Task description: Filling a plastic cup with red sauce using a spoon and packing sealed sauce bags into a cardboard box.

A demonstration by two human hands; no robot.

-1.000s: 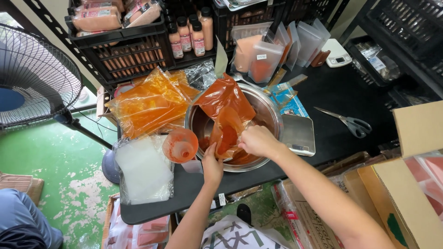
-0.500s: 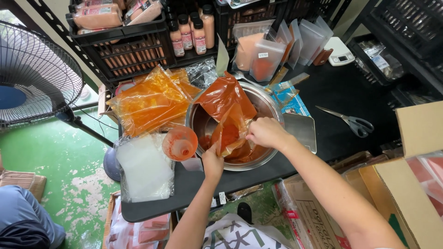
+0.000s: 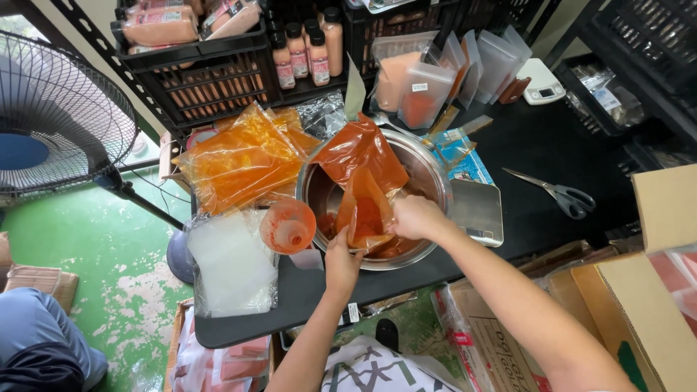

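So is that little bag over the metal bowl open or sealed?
Open: both hands, left and right, hold the small bag over the bowl.

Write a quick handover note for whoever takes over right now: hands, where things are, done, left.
Left hand: gripping the lower edge of a small clear bag holding red-orange sauce, over the steel bowl.
Right hand: holding the same bag's other side.
Funnel: lying beside the bowl, stained orange.
Done: filled orange bags are piled to the left of the bowl.
Left: sauce remains in the bowl; a stack of empty clear bags waits at the table's front left. Scissors lie to the right.
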